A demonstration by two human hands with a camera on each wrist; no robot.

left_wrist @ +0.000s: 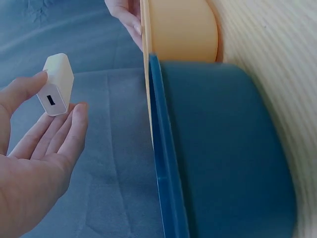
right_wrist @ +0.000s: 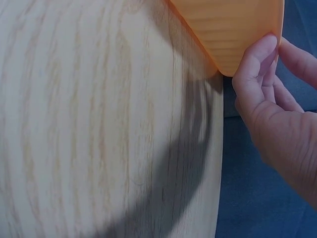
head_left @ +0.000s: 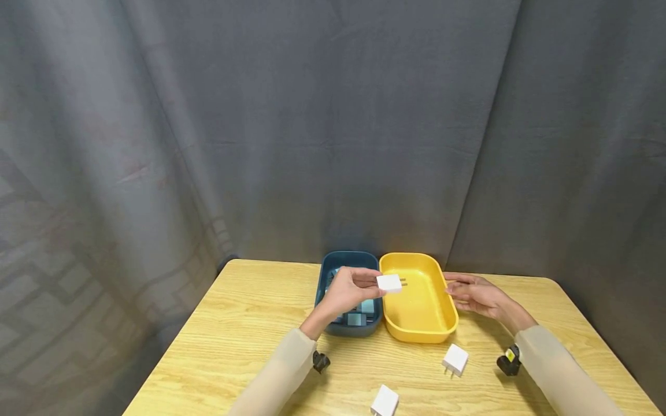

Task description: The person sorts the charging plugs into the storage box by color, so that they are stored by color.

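So the left hand (head_left: pixel 350 290) pinches a white charger (head_left: pixel 389 282) between thumb and fingertips, right over the yellow tray's (head_left: pixel 442 321) near-left rim. Looks like the drop-in step; next it probably just needs lowering and letting go. Right hand (head_left: pixel 476 294) lies relaxed, fingers touching the tray's far side. Two more chargers (head_left: pixel 455 359) wait on the tabletop (head_left: pixel 250 323).

We count three white chargers: one (head_left: pixel 389 282) held above the yellow tray (head_left: pixel 442 326), and two on the table, one (head_left: pixel 455 360) just in front of that tray and another (head_left: pixel 385 401) farther forward. We count two trays, the yellow one and a blue tray (head_left: pixel 348 258) touching its left side.
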